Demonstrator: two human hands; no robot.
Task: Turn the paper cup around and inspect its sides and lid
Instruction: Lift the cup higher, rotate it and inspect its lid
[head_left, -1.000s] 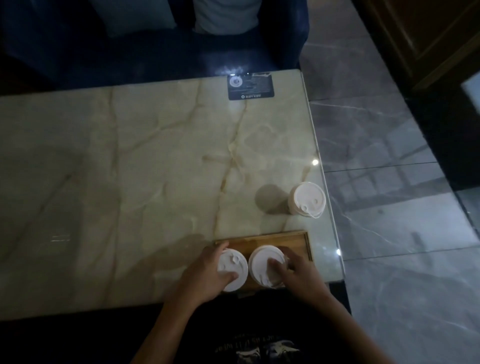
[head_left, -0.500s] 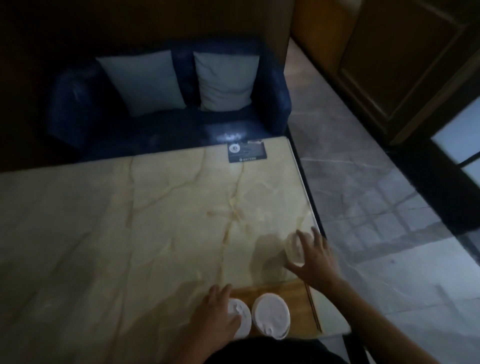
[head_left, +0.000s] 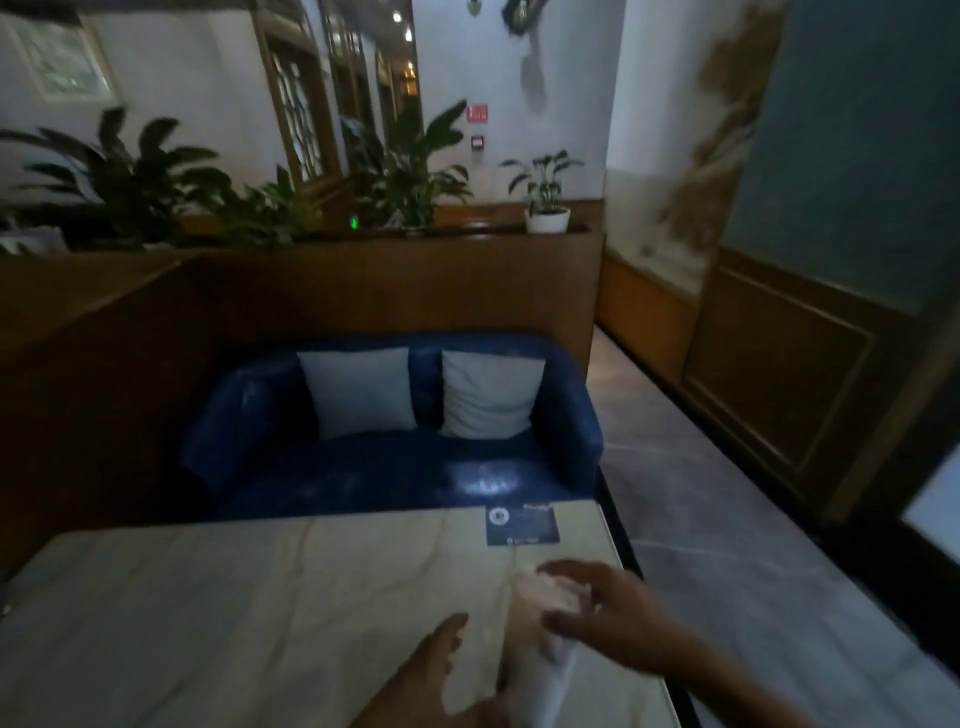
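Note:
The paper cup (head_left: 545, 639) is white with a white lid, blurred, and is held up over the marble table (head_left: 260, 597) near its right edge. My right hand (head_left: 618, 623) grips the cup around its upper part and lid from the right. My left hand (head_left: 431, 675) is just left of the cup's lower part, fingers stretched out. Blur hides whether it touches the cup. The cup's base is hidden between the two hands at the bottom of the view.
A dark card (head_left: 522, 526) lies at the table's far right corner. Behind the table stands a blue sofa (head_left: 395, 467) with two pale pillows against a wooden partition (head_left: 363, 291). A tiled aisle (head_left: 727, 519) runs along the right.
My right hand left the tray cup, took the lone cup near the table's right edge and raised it. My left hand came off the other tray cup toward it. The view tilted up.

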